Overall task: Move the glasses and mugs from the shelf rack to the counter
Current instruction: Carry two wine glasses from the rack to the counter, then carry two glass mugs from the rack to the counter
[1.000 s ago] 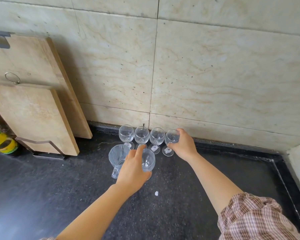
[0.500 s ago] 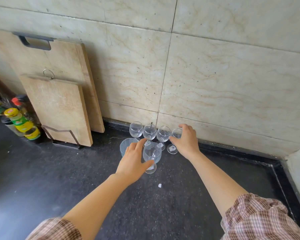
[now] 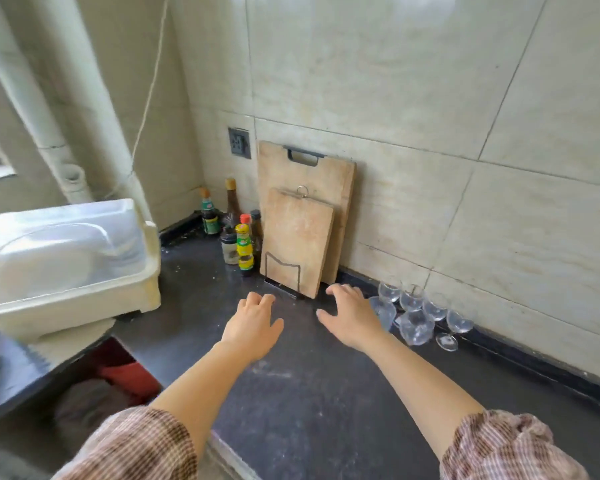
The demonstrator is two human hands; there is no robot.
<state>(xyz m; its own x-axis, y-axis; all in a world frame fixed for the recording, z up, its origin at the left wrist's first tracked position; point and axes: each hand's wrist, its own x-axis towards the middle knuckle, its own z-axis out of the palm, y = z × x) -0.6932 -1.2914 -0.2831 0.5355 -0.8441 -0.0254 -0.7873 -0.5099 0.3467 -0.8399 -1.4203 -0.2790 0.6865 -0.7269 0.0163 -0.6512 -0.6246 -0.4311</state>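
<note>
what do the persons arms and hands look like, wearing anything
Both hands are bare: no gloves, rings, watch or bracelets visible on the left hand or the right hand. The forearms are uncovered. The left sleeve and right sleeve are pushed up near the elbows and bunched, in a fine checked fabric of brownish red and pale cream.

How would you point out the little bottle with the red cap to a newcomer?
Find the two wooden cutting boards leaning on the tiled wall. Just left stands a cluster of bottles; the red-capped bottle is frontmost, the only one with a yellow body.
</note>
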